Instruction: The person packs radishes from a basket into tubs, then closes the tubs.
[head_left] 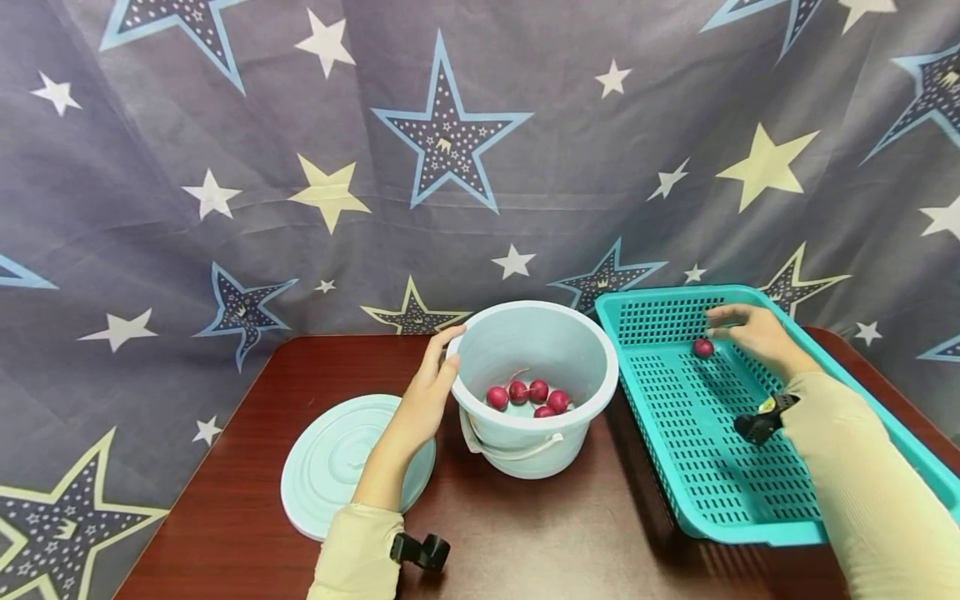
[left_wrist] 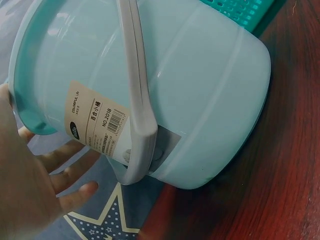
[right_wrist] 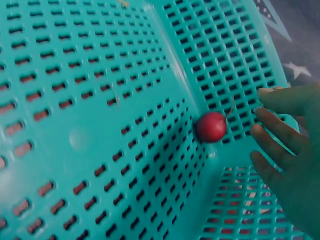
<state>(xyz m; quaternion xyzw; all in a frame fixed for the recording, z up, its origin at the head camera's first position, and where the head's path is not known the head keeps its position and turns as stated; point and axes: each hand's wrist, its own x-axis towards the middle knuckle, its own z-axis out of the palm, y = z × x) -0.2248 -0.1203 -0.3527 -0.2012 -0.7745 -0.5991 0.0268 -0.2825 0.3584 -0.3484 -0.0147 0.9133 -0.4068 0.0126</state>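
My left hand (head_left: 420, 395) rests against the left rim of a pale blue bucket (head_left: 532, 458), with the thumb and a finger touching the rim. In the left wrist view the other fingers (left_wrist: 65, 179) stretch out beside the bucket. Several red radishes (head_left: 517, 392) lie on the bucket's floor. My right hand (head_left: 753, 335) hovers inside a teal plastic basket (head_left: 645, 429), near its far end. One radish (right_wrist: 211, 127) sits there by the basket wall, its thin root pointing up. The right fingers (right_wrist: 272, 142) are extended and apart from it.
A round pale blue lid (head_left: 330, 467) lies on the brown table (head_left: 247, 467) left of the bucket, partly behind my left forearm. The bucket's handle (left_wrist: 137, 75) hangs down its near side. Behind the table hangs a grey curtain (head_left: 555, 208) with stars.
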